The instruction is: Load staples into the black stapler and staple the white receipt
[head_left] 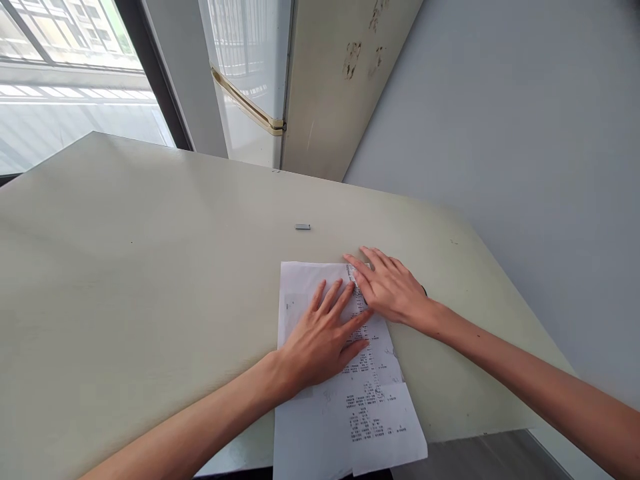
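A printed sheet of paper (380, 407) lies on the table at its near edge, with a narrow strip of dense print down its middle and a torn right edge. My left hand (323, 333) rests flat on the sheet, fingers spread and pointing away from me. Over the sheet's upper right corner lies my right hand (390, 283), its fingers stretched out past the top edge. The right thumb is close to the left fingertips. A bit of something dark shows at the right wrist. Parts of the print are hidden under both hands.
The pale table (165, 267) stretches out to the left and back. A small grey staple-like piece (303, 227) lies beyond the paper. Behind the table stands a fridge (320, 87) with a cream handle (247, 103). A wall (525, 133) bounds the right side, a window (75, 73) the left.
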Demonstrator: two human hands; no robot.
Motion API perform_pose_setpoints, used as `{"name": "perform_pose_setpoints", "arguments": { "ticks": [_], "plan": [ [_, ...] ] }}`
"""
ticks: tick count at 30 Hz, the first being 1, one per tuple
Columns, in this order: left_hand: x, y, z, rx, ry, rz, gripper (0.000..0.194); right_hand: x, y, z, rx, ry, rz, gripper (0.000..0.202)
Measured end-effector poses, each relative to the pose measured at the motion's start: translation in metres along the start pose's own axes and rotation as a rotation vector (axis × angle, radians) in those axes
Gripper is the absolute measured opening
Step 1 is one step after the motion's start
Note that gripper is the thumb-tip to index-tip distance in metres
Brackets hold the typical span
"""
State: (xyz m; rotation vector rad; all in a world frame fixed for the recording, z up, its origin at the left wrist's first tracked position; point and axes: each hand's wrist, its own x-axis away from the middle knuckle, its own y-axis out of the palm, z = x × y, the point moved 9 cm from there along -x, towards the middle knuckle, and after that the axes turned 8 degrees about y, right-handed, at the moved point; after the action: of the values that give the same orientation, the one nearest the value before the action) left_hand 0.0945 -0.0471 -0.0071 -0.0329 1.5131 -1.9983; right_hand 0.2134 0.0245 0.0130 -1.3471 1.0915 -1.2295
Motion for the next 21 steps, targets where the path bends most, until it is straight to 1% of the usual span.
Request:
{"name": "perform_pose_setpoints", "arguments": {
  "ticks": [3,6,9,12,14,17,19,20,21],
  "plan": [
    [-0.001,0.002,-0.002,-0.006,0.002,-0.011,0.052,-0.003,0.004,-0.003,0.039,-0.009,0.031,0.056],
    [-0.002,0.001,-0.005,0.001,0.012,-0.005,0.051,-0.005,0.000,-0.003,-0.001,-0.022,0.070,0.055],
    [-0.002,0.000,-0.009,0.011,0.028,-0.005,0.050,-0.004,-0.010,0.001,-0.146,-0.029,0.080,0.056],
    [-0.001,-0.004,-0.014,0.015,0.039,0.005,0.050,0.002,-0.025,0.015,-0.370,-0.005,0.170,0.055],
    [-0.001,-0.006,-0.016,0.008,0.042,0.010,0.050,0.012,-0.032,0.029,-0.464,0.019,0.264,0.053],
    [0.001,-0.009,-0.018,-0.011,0.037,0.004,0.049,0.036,-0.035,0.045,-0.478,0.019,0.397,0.046],
    [0.005,-0.010,-0.017,-0.023,0.032,-0.002,0.049,0.059,-0.034,0.046,-0.443,-0.029,0.486,0.041],
    [0.008,-0.011,-0.016,-0.028,0.030,-0.009,0.049,0.072,-0.032,0.043,-0.421,-0.068,0.505,0.039],
    [0.012,-0.012,-0.014,-0.030,0.031,-0.017,0.049,0.084,-0.028,0.036,-0.401,-0.117,0.496,0.038]
  ]
}}
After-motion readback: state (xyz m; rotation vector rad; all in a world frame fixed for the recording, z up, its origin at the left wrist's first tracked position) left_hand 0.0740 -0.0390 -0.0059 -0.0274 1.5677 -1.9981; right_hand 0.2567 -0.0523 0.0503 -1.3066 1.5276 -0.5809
